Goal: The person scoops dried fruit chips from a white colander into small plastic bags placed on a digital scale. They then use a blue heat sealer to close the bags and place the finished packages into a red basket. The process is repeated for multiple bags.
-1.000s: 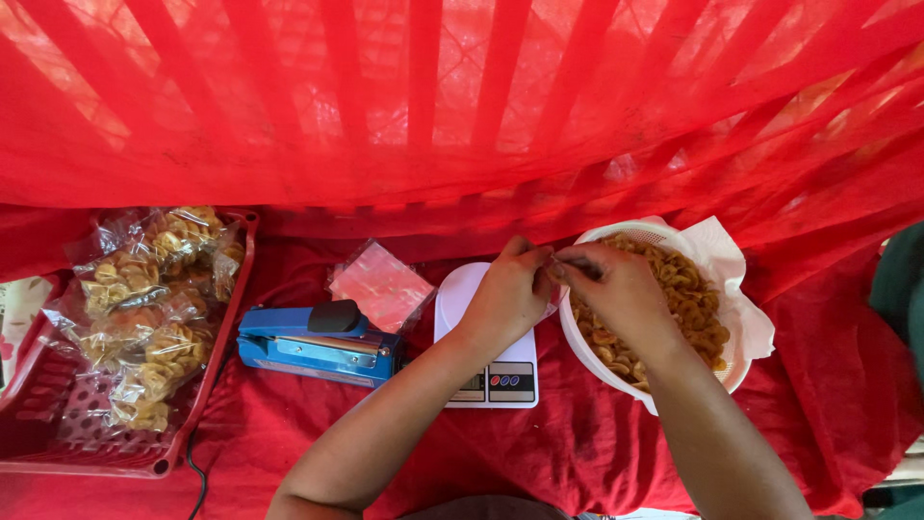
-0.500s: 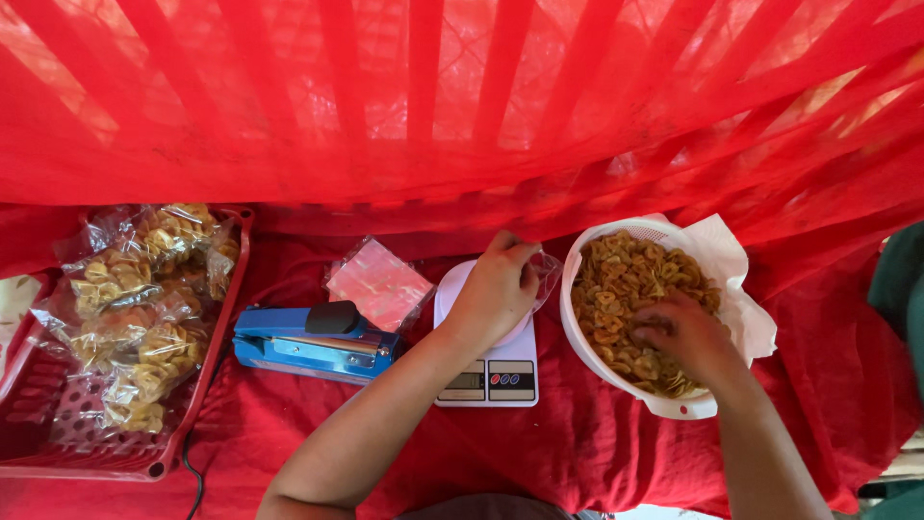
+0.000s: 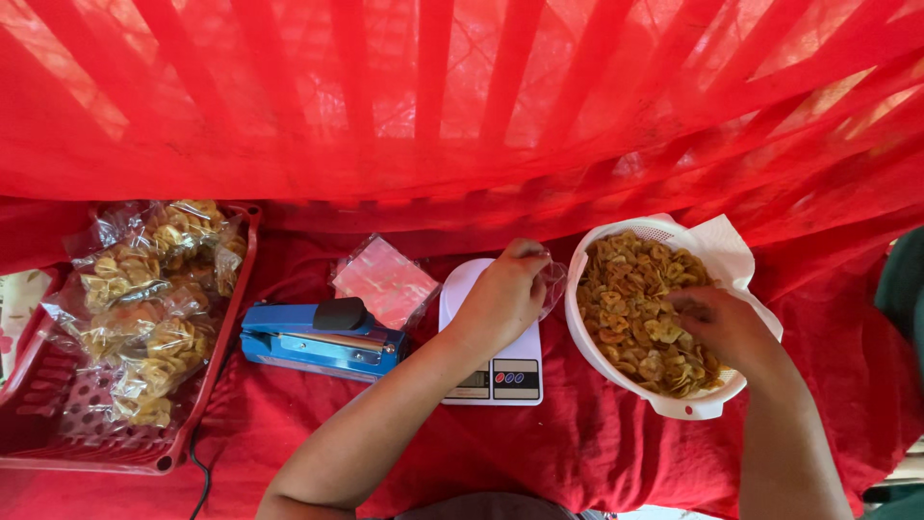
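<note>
Since 1 sec ago, right hand (image 3: 717, 327) has left the bag mouth and now is down in the white basket (image 3: 693, 404), fingers curled on the fried chips (image 3: 626, 299); if it really holds some, I cannot tell. Left hand (image 3: 500, 299) stays over the white scale (image 3: 496, 376), closed on the rim of a small clear bag (image 3: 553, 284), which hangs betw. scale and basket, just beside the basket edge. Left of scale: stack of empty clear bags (image 3: 385, 279) and a blue heat sealer (image 3: 318, 337). Far left, red tray (image 3: 58, 433) w/ filled chip packs (image 3: 144, 299). Red cloth (image 3: 597, 443) covers the table.
</note>
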